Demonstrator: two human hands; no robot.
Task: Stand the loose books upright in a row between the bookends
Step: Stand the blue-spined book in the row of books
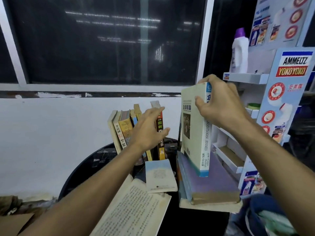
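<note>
Even indoor light is spread over the white wall (pixel 51 133); ceiling strips are mirrored as streaks in the dark window (pixel 109 40), upper centre. The left hand (pixel 148 128) is softened by motion blur. Lines are bowed near the edges; the lower right is smeared.

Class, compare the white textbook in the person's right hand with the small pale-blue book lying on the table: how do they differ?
The white textbook stands upright on a purple book; the small pale-blue book lies flat on the table. The right hand grips the textbook's top; no hand touches the pale-blue book. The textbook looks larger and thicker. Both are closed.
</note>
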